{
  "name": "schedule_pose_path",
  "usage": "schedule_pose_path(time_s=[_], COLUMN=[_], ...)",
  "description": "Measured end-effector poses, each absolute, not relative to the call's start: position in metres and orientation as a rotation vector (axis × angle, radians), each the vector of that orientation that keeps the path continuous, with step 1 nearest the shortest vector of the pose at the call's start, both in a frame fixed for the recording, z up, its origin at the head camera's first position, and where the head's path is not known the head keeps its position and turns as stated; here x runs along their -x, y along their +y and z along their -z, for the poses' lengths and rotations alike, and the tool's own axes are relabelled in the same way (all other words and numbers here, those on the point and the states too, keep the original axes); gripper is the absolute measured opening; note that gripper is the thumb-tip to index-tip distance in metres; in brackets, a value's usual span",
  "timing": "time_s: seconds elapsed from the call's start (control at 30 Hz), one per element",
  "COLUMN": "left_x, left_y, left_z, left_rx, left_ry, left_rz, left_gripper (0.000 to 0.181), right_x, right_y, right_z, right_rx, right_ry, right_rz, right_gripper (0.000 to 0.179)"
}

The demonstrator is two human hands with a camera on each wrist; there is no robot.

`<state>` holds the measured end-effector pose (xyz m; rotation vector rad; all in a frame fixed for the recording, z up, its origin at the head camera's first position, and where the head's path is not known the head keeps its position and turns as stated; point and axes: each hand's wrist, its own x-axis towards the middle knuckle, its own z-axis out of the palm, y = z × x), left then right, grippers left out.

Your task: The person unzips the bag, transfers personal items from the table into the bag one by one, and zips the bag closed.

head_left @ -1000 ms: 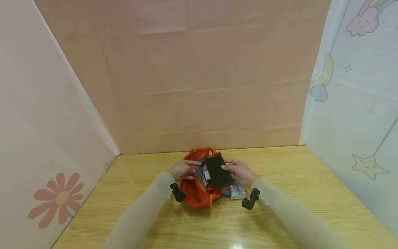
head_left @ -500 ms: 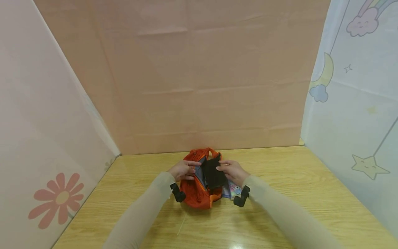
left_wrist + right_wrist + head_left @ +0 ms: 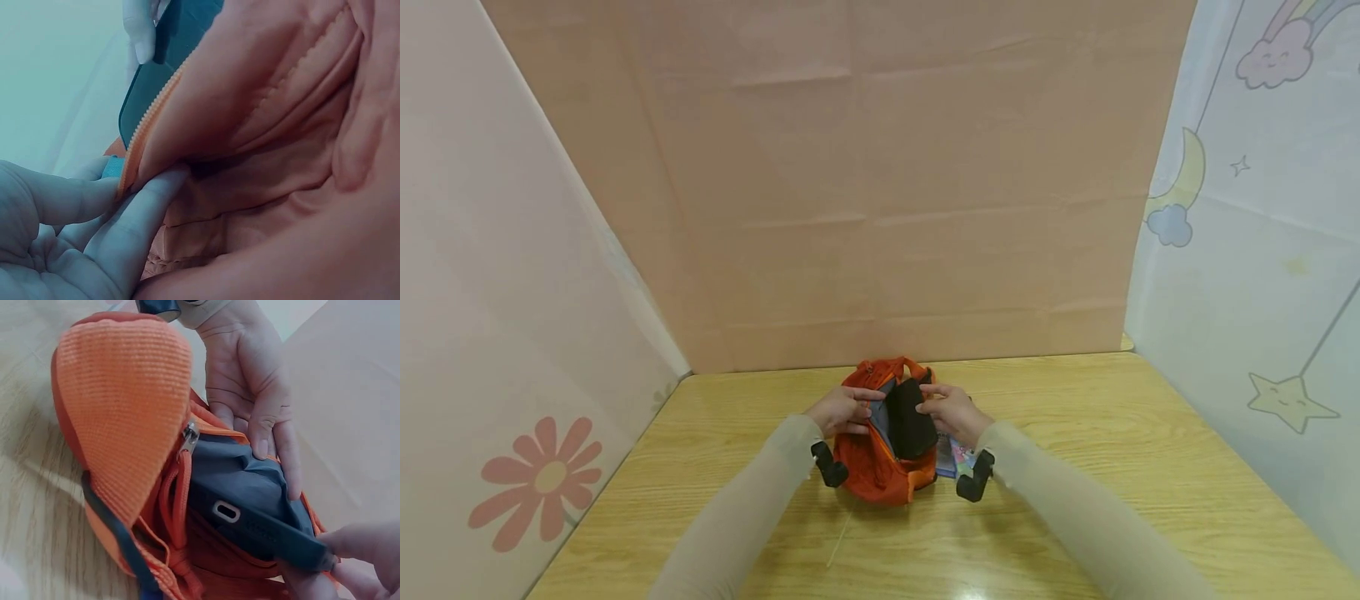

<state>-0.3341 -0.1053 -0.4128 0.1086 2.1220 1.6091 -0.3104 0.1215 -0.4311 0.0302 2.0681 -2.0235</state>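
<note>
A small orange backpack [image 3: 874, 477] lies on the wooden table, its zipped mouth spread apart and its grey lining showing. My left hand [image 3: 840, 410] pinches the zippered edge [image 3: 147, 125] between thumb and fingers, some of them inside the bag. On the other side, my right hand [image 3: 957, 414] grips one end of a flat black device [image 3: 913, 423]. In the right wrist view the slim dark device [image 3: 256, 528] has an oval port in its edge and sits tilted in the opening, partly inside. What lies beneath it is hidden.
Beside the bag's right side lie a colourful printed packet [image 3: 963, 461] and a bluish flat item [image 3: 946, 465], partly covered by the right hand and wrist. A zipper pull with an orange cord [image 3: 184, 447] hangs at the mouth. Fabric walls [image 3: 880, 250] enclose the table.
My right hand has moved left with the black device, which tilted from lying over the mouth to standing partly inside the bag. The left hand has stayed on the bag's edge.
</note>
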Motion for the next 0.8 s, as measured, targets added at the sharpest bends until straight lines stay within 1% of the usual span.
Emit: schedule_pose_path(time_s=[0.4, 0.5, 0.67, 0.8], left_x=[0.336, 0.335, 0.336, 0.336], left_y=[-0.104, -0.104, -0.103, -0.102], left_z=[0.414, 0.414, 0.415, 0.413], left_rx=[-0.101, -0.109, -0.103, -0.094], left_ry=[2.146, 2.151, 2.150, 2.152], left_rz=[-1.589, -1.584, -1.585, -1.582], left_gripper=[0.043, 0.044, 0.043, 0.042], right_x=[0.301, 0.298, 0.293, 0.290], right_y=[0.127, 0.129, 0.128, 0.122], right_z=[0.425, 0.422, 0.419, 0.419], right_rx=[0.081, 0.111, 0.138, 0.103], right_ry=[2.109, 2.095, 2.139, 2.134], right_rz=[1.821, 1.815, 1.827, 1.880], right_gripper=[0.077, 0.075, 0.065, 0.063])
